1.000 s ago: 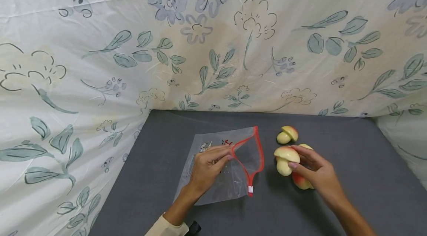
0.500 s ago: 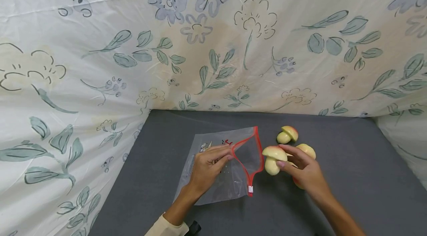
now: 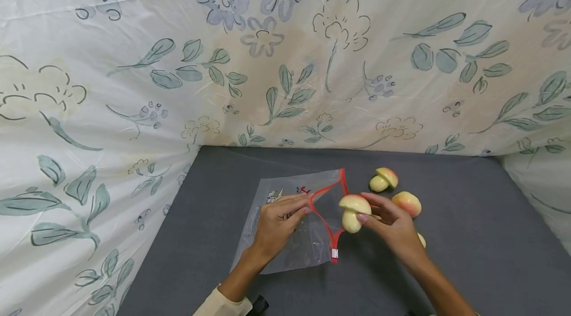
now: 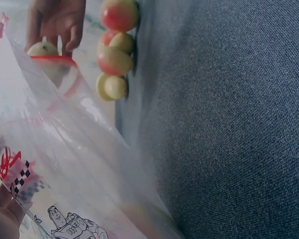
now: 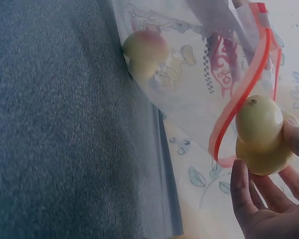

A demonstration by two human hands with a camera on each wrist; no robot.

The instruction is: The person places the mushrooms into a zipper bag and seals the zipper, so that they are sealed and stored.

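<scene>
My left hand (image 3: pixel 277 224) pinches the rim of a clear plastic zip bag (image 3: pixel 308 254) with a red-edged mouth, which gapes to the right. A white slider (image 3: pixel 334 253) sits at the mouth's near corner. My right hand (image 3: pixel 397 229) holds a toy mushroom (image 3: pixel 351 221) with a pale stem and red-yellow cap right at that mouth. In the right wrist view, the mushroom's stem end (image 5: pixel 259 122) is by the red edge, fingers beneath the cap. Another mushroom (image 5: pixel 145 50) shows through the plastic inside the bag.
More mushrooms lie right of the bag on the dark grey tabletop (image 3: pixel 214 197): one at the back (image 3: pixel 384 179), one in the middle (image 3: pixel 407 204), and one partly hidden behind my right hand (image 3: pixel 421 240). Flowered cloth (image 3: pixel 285 83) hangs behind and at the left.
My right hand has carried the mushroom leftward from the other mushrooms to the bag's mouth. The left hand and the bag have stayed put.
</scene>
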